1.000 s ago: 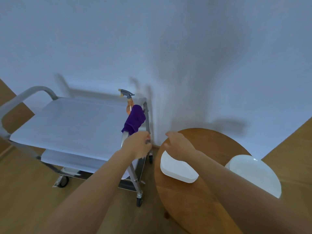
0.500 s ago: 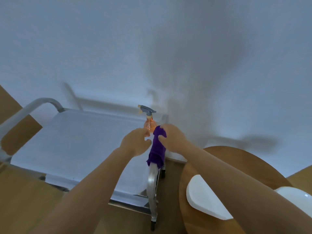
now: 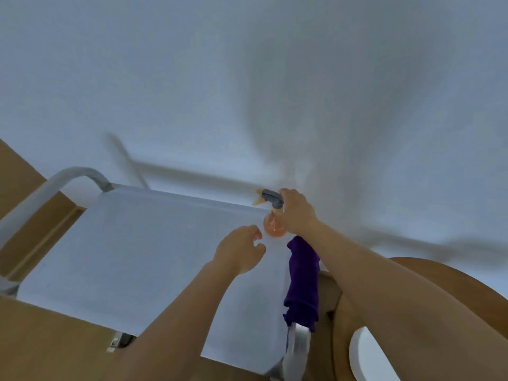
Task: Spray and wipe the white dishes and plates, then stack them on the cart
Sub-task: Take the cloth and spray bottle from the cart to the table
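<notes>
The right hand has its fingers wrapped round the neck of the spray bottle, which stands at the cart's 1 o'clock corner. The left hand hovers at the bottle's 8 o'clock, fingers loosely curled, holding nothing. The cloth hangs over the rail at 5 o'clock of the bottle. Best lift the bottle straight up, clear of the cloth. A dish waits on the desk.
</notes>
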The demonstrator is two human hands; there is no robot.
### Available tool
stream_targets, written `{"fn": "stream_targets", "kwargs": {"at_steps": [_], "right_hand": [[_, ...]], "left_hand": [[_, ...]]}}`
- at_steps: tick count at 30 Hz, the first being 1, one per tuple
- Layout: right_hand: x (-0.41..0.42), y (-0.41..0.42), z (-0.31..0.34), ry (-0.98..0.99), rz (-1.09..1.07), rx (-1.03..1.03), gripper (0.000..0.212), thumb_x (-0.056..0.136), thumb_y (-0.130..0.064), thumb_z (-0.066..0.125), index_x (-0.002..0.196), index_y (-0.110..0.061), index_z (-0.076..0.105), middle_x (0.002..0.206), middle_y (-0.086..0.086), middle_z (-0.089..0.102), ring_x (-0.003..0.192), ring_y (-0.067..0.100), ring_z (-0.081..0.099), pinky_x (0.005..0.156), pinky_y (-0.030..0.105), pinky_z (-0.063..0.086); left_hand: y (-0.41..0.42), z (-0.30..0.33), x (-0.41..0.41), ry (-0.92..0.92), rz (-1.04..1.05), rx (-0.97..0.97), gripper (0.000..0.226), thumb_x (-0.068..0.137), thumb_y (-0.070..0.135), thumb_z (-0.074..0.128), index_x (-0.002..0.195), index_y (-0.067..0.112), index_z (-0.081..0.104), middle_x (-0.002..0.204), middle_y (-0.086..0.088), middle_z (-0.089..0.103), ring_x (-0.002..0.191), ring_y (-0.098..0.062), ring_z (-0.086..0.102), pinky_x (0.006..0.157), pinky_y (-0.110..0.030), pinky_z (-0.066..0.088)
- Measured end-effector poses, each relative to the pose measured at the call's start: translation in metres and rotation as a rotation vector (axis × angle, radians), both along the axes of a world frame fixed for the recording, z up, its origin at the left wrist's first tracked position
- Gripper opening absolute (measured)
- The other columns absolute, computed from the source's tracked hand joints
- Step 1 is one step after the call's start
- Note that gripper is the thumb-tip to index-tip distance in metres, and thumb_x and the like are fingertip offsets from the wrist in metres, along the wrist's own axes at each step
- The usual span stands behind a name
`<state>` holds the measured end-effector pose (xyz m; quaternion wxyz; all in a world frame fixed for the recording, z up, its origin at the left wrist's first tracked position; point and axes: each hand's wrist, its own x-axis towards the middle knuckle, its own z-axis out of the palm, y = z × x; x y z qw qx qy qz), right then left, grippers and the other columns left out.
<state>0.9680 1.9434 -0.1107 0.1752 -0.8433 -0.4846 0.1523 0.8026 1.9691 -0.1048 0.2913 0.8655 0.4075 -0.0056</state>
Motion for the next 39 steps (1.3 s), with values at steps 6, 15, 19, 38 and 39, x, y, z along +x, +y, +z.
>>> {"fn": "stream_targets", "kwargs": {"at_steps": [6,15,19,38,39], "right_hand": [[0.003,0.022,-0.029,-0.116,0.006,-0.081,0.034,0.091,-0.023,0.049,0.122,-0.010,0.042,0.114,0.008,0.048,0.103,0.025,0.046,0.080,0.034,0.041],[0.000,0.012,-0.031,-0.040,0.017,-0.033,0.010,0.094,-0.017,0.047,0.084,-0.012,0.045,0.090,0.006,0.049,0.075,0.020,0.050,0.065,0.028,0.035],[0.003,-0.001,0.009,0.032,-0.032,0.137,0.020,0.095,-0.019,0.043,0.082,-0.008,0.053,0.083,0.007,0.054,0.071,0.020,0.049,0.064,0.028,0.036],[0.135,-0.273,0.016,-0.104,-0.472,0.246,0.022,0.097,-0.023,0.045,0.083,-0.007,0.052,0.079,0.001,0.050,0.070,0.018,0.045,0.063,0.029,0.031],[0.140,-0.286,0.003,-0.092,-0.486,0.208,0.022,0.097,-0.023,0.044,0.084,-0.007,0.052,0.080,0.002,0.050,0.071,0.019,0.046,0.064,0.029,0.032]], "left_hand": [[0.007,-0.021,-0.001,0.002,0.018,-0.053,0.033,0.092,0.028,0.051,0.124,0.019,0.055,0.128,0.002,0.056,0.113,-0.015,0.055,0.094,-0.029,0.044],[0.006,-0.019,0.002,-0.002,0.012,-0.061,0.034,0.092,0.026,0.051,0.124,0.019,0.055,0.127,0.001,0.058,0.111,-0.017,0.055,0.092,-0.029,0.043],[-0.003,-0.004,0.015,-0.085,-0.007,-0.034,0.031,0.091,0.023,0.051,0.121,0.018,0.056,0.123,0.001,0.059,0.104,-0.016,0.056,0.088,-0.026,0.042],[-0.211,0.000,0.161,-0.082,-0.411,-0.013,0.024,0.096,0.021,0.048,0.119,0.017,0.054,0.118,-0.003,0.060,0.105,-0.021,0.057,0.093,-0.033,0.047],[-0.220,-0.004,0.166,-0.072,-0.413,-0.015,0.023,0.095,0.022,0.048,0.116,0.017,0.055,0.114,-0.001,0.060,0.103,-0.021,0.057,0.091,-0.035,0.047]]}}
